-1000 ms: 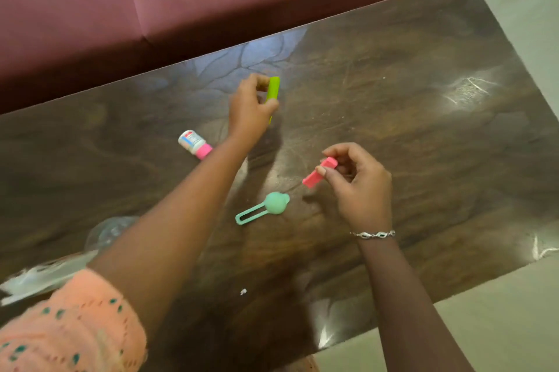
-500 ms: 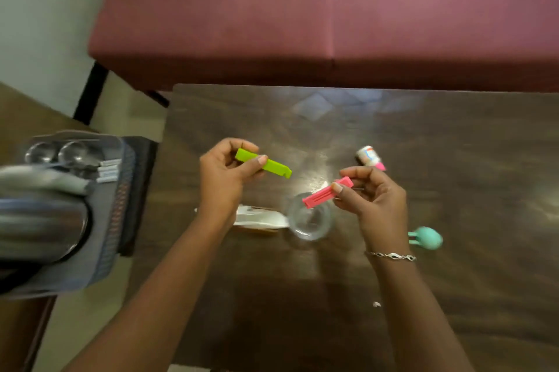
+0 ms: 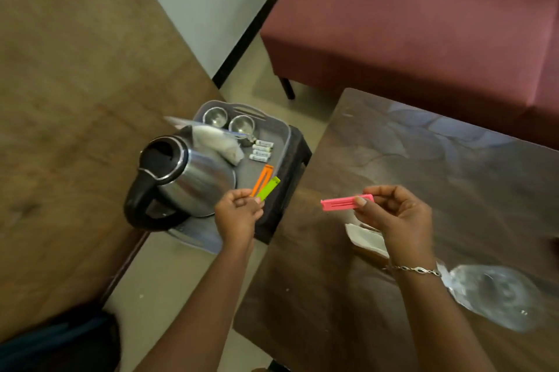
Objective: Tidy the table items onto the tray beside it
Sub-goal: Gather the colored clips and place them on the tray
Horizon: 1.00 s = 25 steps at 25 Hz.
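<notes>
Pinching the green clip (image 3: 268,188) over the tray (image 3: 286,133), likely to lay it beside 1 orange clip (image 3: 262,178), the left hand (image 3: 239,215) leads while the right hand (image 3: 399,215) pinches the pink clip (image 3: 344,202) above the table (image 3: 423,159).

You hold a lime green clip (image 3: 268,188) in your left hand (image 3: 239,215) and a pink clip (image 3: 346,202) in your right hand (image 3: 399,217). An orange clip (image 3: 262,179) lies on the grey tray (image 3: 251,170), by the silver kettle (image 3: 199,181) with its black handle. Your table (image 3: 423,178) is dark brown with swirling grain; the sofa (image 3: 423,23) is maroon.
</notes>
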### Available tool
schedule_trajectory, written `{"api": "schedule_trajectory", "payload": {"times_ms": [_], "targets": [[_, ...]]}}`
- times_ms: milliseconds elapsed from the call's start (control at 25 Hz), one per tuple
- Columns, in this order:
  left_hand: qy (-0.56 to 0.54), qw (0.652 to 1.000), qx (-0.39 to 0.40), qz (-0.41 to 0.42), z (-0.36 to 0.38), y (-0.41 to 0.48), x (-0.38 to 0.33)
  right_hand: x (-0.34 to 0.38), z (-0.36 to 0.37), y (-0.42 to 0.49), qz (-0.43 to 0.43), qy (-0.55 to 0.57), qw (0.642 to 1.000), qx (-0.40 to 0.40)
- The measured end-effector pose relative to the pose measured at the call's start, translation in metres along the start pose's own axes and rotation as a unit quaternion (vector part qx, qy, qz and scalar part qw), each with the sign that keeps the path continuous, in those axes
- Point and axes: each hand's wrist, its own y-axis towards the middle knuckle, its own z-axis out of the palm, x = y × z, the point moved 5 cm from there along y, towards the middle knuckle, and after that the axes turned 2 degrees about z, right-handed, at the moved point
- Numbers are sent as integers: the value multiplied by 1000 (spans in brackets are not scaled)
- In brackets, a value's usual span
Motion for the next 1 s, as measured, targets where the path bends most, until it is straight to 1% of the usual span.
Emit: {"api": "schedule_trajectory", "payload": {"times_ms": [120,240,320,400,440,520,640,720,800,1000], "targets": [[55,997,-47,-29,-3,34,23,-5,27,10,15,-20,1000,11],[60,990,-103,-73,-3,51,41,-9,34,15,31,-14,999,7],[60,986,-116,-99,-2,60,53,-14,35,18,43,-6,999,-2],[85,984,-120,-101,0,67,57,-19,38,19,55,-3,998,-5],[115,982,-119,-88,1,71,55,-21,40,20,58,-5,998,-6],[200,974,-98,-34,7,78,44,-24,44,19,64,-8,998,-5],[331,940,-57,51,20,89,26,-29,51,19,73,-6,997,-1],[382,920,-44,78,28,96,21,-30,55,19,75,-4,997,-1],[402,911,-40,84,34,102,19,-30,56,18,76,3,997,-4],[392,916,-51,75,37,103,23,-35,56,12,87,12,996,-14]]}}
